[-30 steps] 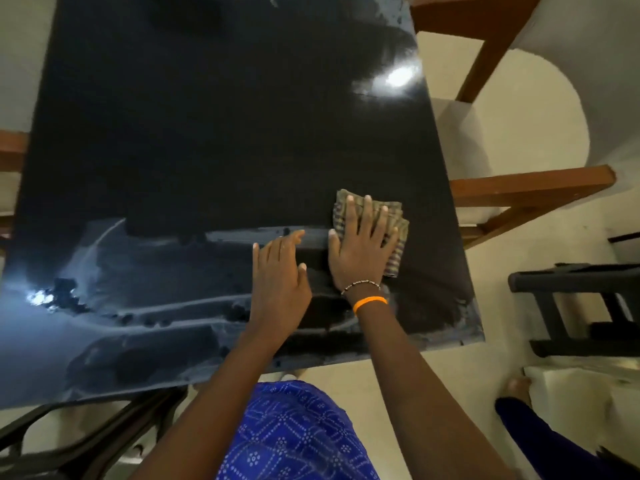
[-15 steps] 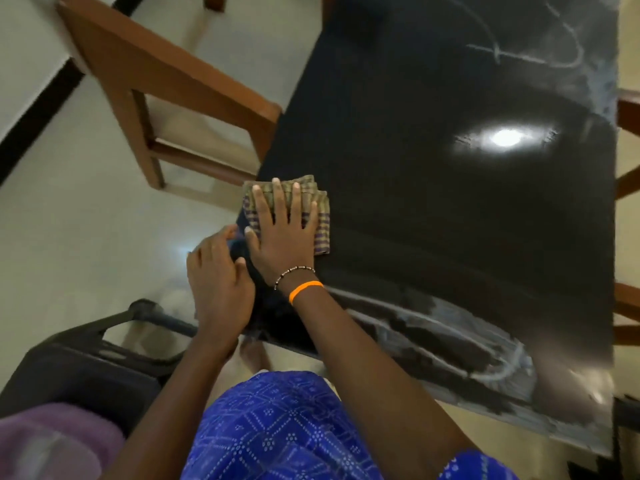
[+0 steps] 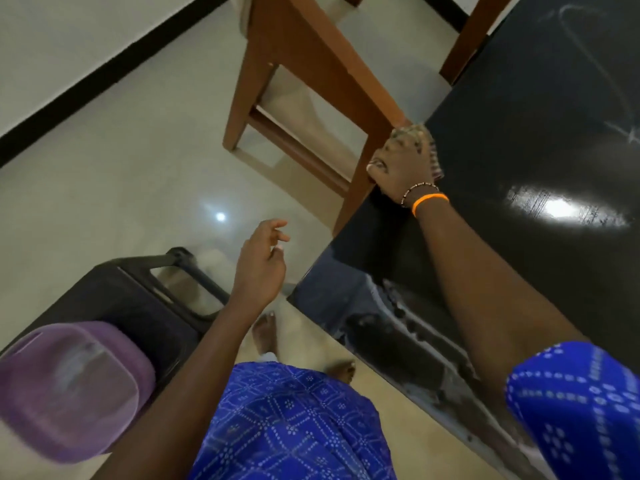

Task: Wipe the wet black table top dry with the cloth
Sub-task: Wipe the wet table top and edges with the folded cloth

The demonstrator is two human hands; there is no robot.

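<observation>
The black table top point(image 3: 540, 140) fills the right side, with wet smears along its near edge and faint streaks at the top right. My right hand point(image 3: 401, 168) presses the folded checked cloth point(image 3: 414, 133) flat at the table's left edge, beside a chair leg. Most of the cloth is hidden under the hand. My left hand point(image 3: 261, 261) hangs in the air left of the table corner, off the surface, fingers loosely apart and holding nothing.
A brown wooden chair point(image 3: 311, 74) stands against the table's left edge. A black stool point(image 3: 138, 299) at the lower left carries a purple tub point(image 3: 69, 389). Bare feet point(image 3: 266, 334) stand on the pale tiled floor below me.
My right hand slid the cloth further along the table's left edge toward the chair. My left hand lifted off the table corner and now hovers beside it.
</observation>
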